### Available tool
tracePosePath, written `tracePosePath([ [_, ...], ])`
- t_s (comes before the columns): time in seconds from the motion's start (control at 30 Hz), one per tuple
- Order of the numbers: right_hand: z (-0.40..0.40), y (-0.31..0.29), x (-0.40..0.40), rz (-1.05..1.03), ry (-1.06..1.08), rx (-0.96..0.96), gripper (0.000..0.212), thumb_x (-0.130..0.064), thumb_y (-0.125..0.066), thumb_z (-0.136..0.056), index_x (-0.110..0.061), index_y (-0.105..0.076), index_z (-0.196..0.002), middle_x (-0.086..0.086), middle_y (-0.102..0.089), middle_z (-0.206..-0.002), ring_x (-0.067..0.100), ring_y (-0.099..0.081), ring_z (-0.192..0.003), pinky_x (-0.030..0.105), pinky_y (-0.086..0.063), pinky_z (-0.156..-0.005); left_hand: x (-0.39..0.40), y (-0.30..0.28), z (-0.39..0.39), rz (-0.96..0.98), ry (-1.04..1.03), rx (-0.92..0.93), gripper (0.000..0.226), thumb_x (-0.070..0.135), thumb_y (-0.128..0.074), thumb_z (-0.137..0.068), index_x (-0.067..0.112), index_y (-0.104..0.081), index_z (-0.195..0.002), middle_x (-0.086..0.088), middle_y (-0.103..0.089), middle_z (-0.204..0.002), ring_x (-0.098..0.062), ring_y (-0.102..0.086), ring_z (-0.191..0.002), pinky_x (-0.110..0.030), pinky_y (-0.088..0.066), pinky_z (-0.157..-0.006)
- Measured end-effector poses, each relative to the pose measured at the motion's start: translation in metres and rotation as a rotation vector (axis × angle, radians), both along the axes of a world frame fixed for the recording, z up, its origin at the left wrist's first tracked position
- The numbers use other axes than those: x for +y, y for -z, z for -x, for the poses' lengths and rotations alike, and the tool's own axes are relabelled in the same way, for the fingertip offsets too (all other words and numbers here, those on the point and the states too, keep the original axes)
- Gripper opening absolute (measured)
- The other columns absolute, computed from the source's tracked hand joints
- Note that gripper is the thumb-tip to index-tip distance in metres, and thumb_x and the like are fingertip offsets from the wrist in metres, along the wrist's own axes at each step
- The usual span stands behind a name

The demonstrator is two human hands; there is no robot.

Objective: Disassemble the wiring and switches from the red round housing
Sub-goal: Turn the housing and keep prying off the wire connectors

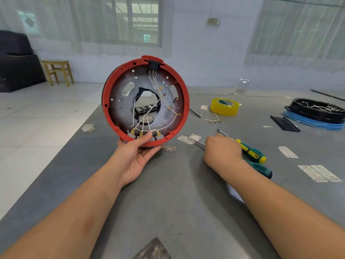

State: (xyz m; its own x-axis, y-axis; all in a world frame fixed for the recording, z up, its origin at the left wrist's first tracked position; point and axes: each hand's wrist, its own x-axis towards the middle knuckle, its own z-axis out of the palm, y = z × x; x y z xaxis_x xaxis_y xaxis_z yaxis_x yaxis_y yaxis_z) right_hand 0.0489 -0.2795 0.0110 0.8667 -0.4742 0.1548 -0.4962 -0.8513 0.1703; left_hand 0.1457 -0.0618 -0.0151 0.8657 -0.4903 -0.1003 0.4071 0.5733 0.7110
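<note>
My left hand (pixel 134 156) holds the red round housing (pixel 107 101) upright above the grey table (pixel 177 202), gripping its bottom rim with the thumb inside. White wires (pixel 164 101) run from a black connector (pixel 154 65) at the top, across the grey metal plate, to brass-terminal switches (pixel 141 134) by my thumb. My right hand (pixel 222 150) lies knuckles-up on the table, fingers curled over a dark green screwdriver (pixel 261 170) whose shaft sticks out to the left. A second green and yellow screwdriver (pixel 250 151) lies just behind the hand.
A yellow tape roll (pixel 225 107) and a loose wire with terminals (pixel 212 119) lie right of the housing. At the far right is a black round tray (pixel 315 111) with wires in it, beside a black strip (pixel 284 123). Paper scraps dot the table.
</note>
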Motion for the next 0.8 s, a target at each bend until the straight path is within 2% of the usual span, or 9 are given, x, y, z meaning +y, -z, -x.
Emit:
tracePosePath([
  [0.07, 0.004, -0.005, -0.001, -0.001, 0.021, 0.058, 0.028, -0.014, -0.053, -0.094, -0.015, -0.065, -0.119, 0.012, -0.061, -0.118, 0.034, -0.062, -0.110, 0.037, -0.040, -0.070, 0.000, 0.000, 0.000, 0.005, -0.008, 0.003, 0.052, -0.004, -0.066, -0.096, -0.001, -0.051, -0.146, -0.029, -0.072, -0.124, -0.044, -0.072, -0.114, -0.050, -0.064, -0.087],
  [0.23, 0.010, -0.007, 0.000, -0.037, -0.014, 0.048, 0.021, -0.010, -0.050, -0.096, -0.017, -0.059, -0.114, 0.010, -0.058, -0.113, 0.033, -0.063, -0.105, 0.037, -0.040, -0.066, 0.000, 0.000, -0.001, 0.012, -0.010, 0.028, 0.050, -0.001, -0.066, -0.098, -0.003, -0.052, -0.145, -0.030, -0.072, -0.123, -0.044, -0.073, -0.114, -0.045, -0.066, -0.081],
  [0.37, 0.006, -0.004, 0.003, -0.105, -0.101, -0.013, 0.008, -0.017, -0.048, -0.101, -0.022, -0.043, -0.105, 0.008, -0.054, -0.101, 0.028, -0.052, -0.083, 0.036, -0.039, -0.062, 0.000, -0.001, -0.001, 0.032, -0.059, 0.032, 0.053, 0.002, -0.068, -0.097, -0.005, -0.051, -0.146, -0.029, -0.073, -0.120, -0.040, -0.075, -0.111, -0.040, -0.066, -0.077],
  [0.47, 0.001, -0.004, 0.005, -0.167, -0.141, -0.125, 0.007, -0.023, -0.041, -0.106, -0.027, -0.036, -0.107, 0.004, -0.050, -0.084, 0.024, -0.051, -0.072, 0.034, -0.035, -0.053, 0.001, -0.001, -0.005, 0.087, -0.168, 0.043, 0.064, -0.004, -0.068, -0.095, 0.004, -0.042, -0.152, -0.027, -0.073, -0.123, -0.041, -0.075, -0.108, -0.044, -0.066, -0.077],
  [0.57, -0.001, -0.007, 0.006, -0.266, -0.168, -0.380, 0.006, -0.030, -0.031, -0.110, -0.029, -0.036, -0.107, 0.007, -0.055, -0.080, 0.028, -0.052, -0.067, 0.039, -0.041, -0.054, 0.004, -0.001, -0.009, 0.098, -0.247, 0.054, 0.067, -0.007, -0.068, -0.094, 0.008, -0.040, -0.153, -0.026, -0.072, -0.127, -0.041, -0.076, -0.107, -0.046, -0.066, -0.078],
  [0.67, -0.003, -0.015, 0.010, -0.578, -0.295, -0.746, 0.014, -0.033, -0.034, -0.110, -0.025, -0.045, -0.112, 0.006, -0.060, -0.080, 0.031, -0.056, -0.072, 0.048, -0.050, -0.065, 0.003, -0.001, -0.010, 0.081, -0.226, 0.074, 0.063, -0.004, -0.068, -0.096, 0.004, -0.041, -0.153, -0.025, -0.072, -0.127, -0.039, -0.075, -0.109, -0.042, -0.066, -0.074],
  [0.73, -0.006, -0.020, 0.018, -0.892, -0.363, -0.942, 0.013, -0.032, -0.038, -0.110, -0.024, -0.048, -0.110, -0.002, -0.054, -0.070, 0.025, -0.050, -0.067, 0.049, -0.045, -0.064, 0.002, -0.001, -0.010, 0.074, -0.214, 0.080, 0.062, -0.002, -0.068, -0.097, 0.002, -0.041, -0.152, -0.025, -0.072, -0.126, -0.039, -0.075, -0.110, -0.041, -0.066, -0.073],
  [0.8, -0.009, -0.021, 0.028, -1.194, -0.407, -1.055, 0.011, -0.028, -0.040, -0.110, -0.025, -0.049, -0.105, -0.006, -0.044, -0.063, 0.022, -0.043, -0.064, 0.044, -0.040, -0.060, 0.002, -0.001, -0.010, 0.072, -0.213, 0.079, 0.062, -0.002, -0.069, -0.096, 0.001, -0.041, -0.152, -0.025, -0.072, -0.126, -0.040, -0.075, -0.110, -0.041, -0.066, -0.072],
])
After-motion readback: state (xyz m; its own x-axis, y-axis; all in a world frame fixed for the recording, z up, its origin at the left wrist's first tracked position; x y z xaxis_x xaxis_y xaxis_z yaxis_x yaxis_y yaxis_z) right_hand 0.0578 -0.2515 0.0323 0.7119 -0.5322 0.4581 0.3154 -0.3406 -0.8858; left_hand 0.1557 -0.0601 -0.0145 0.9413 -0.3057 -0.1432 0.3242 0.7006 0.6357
